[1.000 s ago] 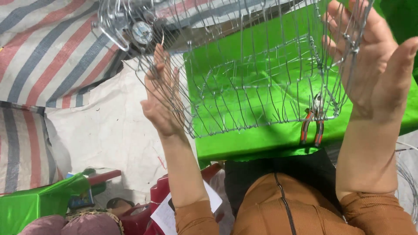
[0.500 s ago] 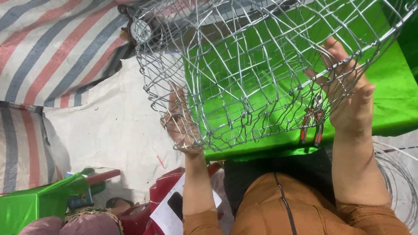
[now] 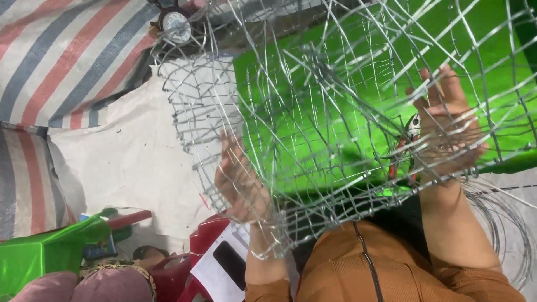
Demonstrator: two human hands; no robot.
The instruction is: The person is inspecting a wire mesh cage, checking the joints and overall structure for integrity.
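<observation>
A large woven wire mesh basket (image 3: 313,84) fills the upper middle of the head view, its open side turned towards me. My left hand (image 3: 240,182) grips the mesh at its lower left edge. My right hand (image 3: 447,131) presses, fingers spread, against the mesh wall on the right. Both forearms reach up from an orange-brown garment at the bottom. Red-handled pliers (image 3: 404,151) lie on the green table (image 3: 503,72) behind the mesh, next to my right hand.
A striped tarp (image 3: 61,56) and a pale sheet (image 3: 123,162) cover the left. A small round clock (image 3: 176,23) sits at the top. Coiled wire (image 3: 503,223) lies at the right. A red plastic stool (image 3: 204,246), a white paper, a green object (image 3: 45,254) and pink cushions sit lower left.
The basket has come down and closer to me, tilting so that it fills more of the view. Both hands have lowered with it; the right hand moved from the rim to the side wall.
</observation>
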